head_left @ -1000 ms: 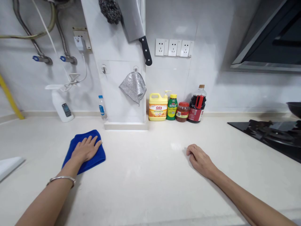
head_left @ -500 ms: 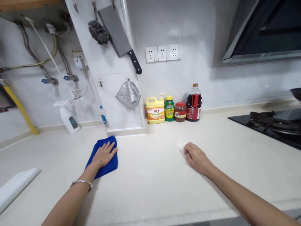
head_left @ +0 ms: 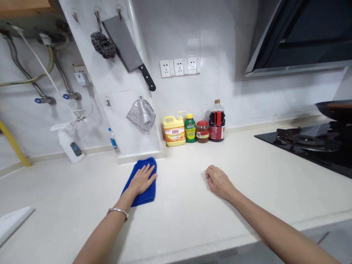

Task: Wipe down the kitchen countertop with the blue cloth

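Note:
A folded blue cloth lies on the cream countertop, just in front of the white pillar's base. My left hand is pressed flat on it with the fingers stretched out; a metal bangle sits on that wrist. My right hand rests on the bare counter to the right, its fingers curled under, with nothing visible in them.
By the back wall stand a yellow detergent jug, a green bottle, a red-lidded jar and a dark sauce bottle. A black gas hob with a pan lies at the right. A cleaver hangs above. A white spray bottle stands left.
My left hand has slid the blue cloth to the right along the counter, up to the pillar base. My right hand has stayed in place, and the view has shifted.

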Demonstrator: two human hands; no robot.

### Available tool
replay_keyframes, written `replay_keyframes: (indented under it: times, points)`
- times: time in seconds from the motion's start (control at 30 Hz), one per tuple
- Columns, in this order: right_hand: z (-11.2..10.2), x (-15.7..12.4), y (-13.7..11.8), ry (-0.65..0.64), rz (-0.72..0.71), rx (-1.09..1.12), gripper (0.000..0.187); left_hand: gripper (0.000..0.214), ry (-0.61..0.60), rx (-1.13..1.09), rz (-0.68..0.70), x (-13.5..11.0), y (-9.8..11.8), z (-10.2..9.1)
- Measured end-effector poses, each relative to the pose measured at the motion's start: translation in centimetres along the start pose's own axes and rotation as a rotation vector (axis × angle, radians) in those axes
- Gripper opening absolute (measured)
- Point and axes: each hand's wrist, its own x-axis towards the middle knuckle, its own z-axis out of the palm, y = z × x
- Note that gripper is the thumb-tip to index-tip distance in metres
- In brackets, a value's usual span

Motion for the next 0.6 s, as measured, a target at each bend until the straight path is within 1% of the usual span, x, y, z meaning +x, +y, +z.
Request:
replay_keyframes:
  times: [0.2, 0.33, 0.43, 0.6]
  points:
    - [-0.3, 0.2, -0.5, -0.019, 0.033, -0.031, 0.021, 0.072, -0.008, -0.007, 0.097, 0.5, 4.4, 0.4]
    - [-0.8, 0.5, -0.7, -0.060, 0.074, -0.032, 0.019, 0.071, -0.018, -0.007, 0.173, 0.1, 7.8, 0.7]
    - [-1.1, 0.7, -0.7, -0.090, 0.092, -0.021, 0.020, 0.070, -0.029, -0.003, 0.228, -0.8, 10.3, 0.8]
    - [-1.3, 0.7, -0.6, -0.101, 0.100, 0.004, 0.022, 0.068, -0.045, 0.001, 0.321, -3.4, 14.0, 0.8]
